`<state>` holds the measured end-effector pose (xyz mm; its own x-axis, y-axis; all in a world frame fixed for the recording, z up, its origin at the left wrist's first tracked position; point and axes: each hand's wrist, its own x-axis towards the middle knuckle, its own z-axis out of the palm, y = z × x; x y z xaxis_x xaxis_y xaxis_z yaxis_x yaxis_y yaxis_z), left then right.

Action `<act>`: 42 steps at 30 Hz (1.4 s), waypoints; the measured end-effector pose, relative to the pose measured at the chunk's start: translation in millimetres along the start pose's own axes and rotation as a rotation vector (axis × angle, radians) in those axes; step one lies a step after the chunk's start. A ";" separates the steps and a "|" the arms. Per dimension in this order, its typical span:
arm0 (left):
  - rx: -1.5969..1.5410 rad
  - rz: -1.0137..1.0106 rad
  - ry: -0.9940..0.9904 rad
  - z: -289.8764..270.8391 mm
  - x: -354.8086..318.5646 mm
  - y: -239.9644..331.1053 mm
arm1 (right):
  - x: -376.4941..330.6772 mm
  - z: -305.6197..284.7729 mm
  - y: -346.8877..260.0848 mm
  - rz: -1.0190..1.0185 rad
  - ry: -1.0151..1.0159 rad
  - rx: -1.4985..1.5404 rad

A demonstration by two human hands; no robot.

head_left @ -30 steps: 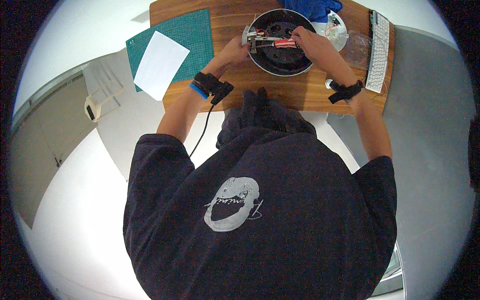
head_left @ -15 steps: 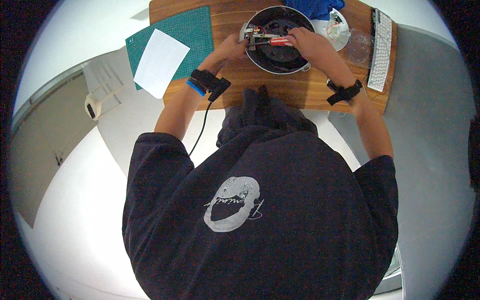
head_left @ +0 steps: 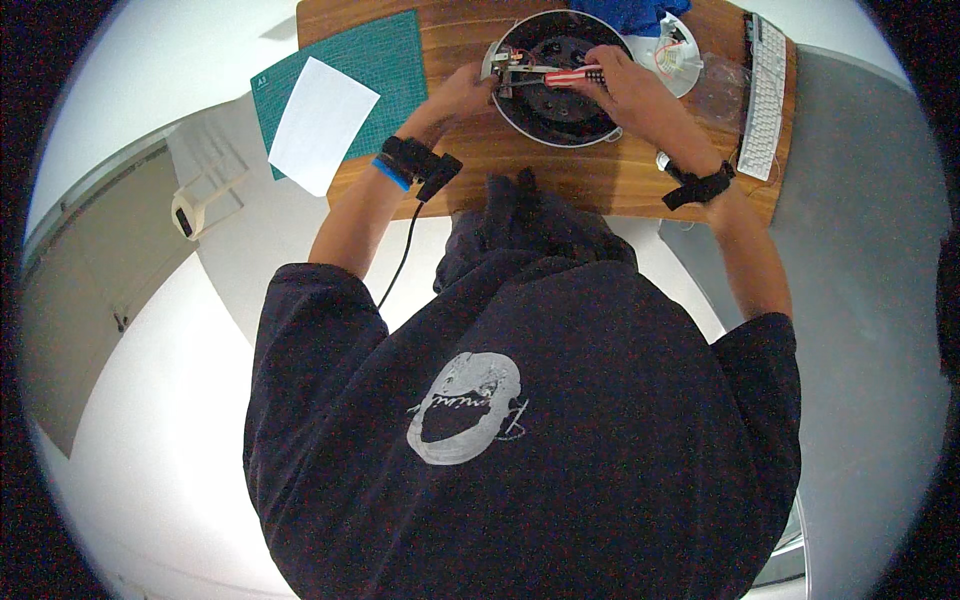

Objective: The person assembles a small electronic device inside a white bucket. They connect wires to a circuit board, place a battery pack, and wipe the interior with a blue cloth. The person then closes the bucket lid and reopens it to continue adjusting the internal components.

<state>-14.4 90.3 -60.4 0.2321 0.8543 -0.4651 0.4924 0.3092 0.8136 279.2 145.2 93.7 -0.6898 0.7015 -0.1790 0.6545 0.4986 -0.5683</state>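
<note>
Overhead, right hand (head_left: 625, 85) gripping red screwdriver (head_left: 572, 75) — left hand (head_left: 462, 95) steadying round housing (head_left: 560, 120).

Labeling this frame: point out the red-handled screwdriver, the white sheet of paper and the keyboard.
red-handled screwdriver (head_left: 573, 75), head view, on the red handle by the right hand.
white sheet of paper (head_left: 322, 124), head view, middle of the sheet.
keyboard (head_left: 764, 95), head view, middle of the key field.
</note>
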 end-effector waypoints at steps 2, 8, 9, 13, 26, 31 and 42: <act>0.012 -0.002 -0.009 -3.3 -2.9 10.5 | -3.8 1.6 -1.1 -0.065 0.113 0.016; 0.005 -0.020 -0.003 -1.8 -2.3 2.6 | -0.2 7.7 4.6 -0.107 0.102 -0.057; 0.005 -0.028 -0.003 -2.0 -2.1 -0.5 | 0.8 7.1 2.9 -0.092 0.074 -0.075; -0.095 -0.048 0.001 1.3 1.6 -5.9 | 9.8 0.4 -8.2 0.108 -0.169 -0.141; -0.091 -0.013 0.019 -3.2 -7.1 2.5 | 11.1 4.8 -15.4 0.104 -0.252 -0.215; -0.059 -0.008 -0.022 -0.3 3.6 -12.2 | 5.3 7.2 -7.9 -0.061 -0.018 -0.148; -0.026 -0.024 -0.021 3.4 13.0 -13.7 | -1.2 7.1 -5.8 0.086 -0.071 -0.151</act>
<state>-15.2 95.7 -78.8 0.2385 0.8373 -0.4919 0.4765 0.3405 0.8106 274.0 137.8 91.5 -0.6463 0.7094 -0.2811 0.7471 0.5132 -0.4224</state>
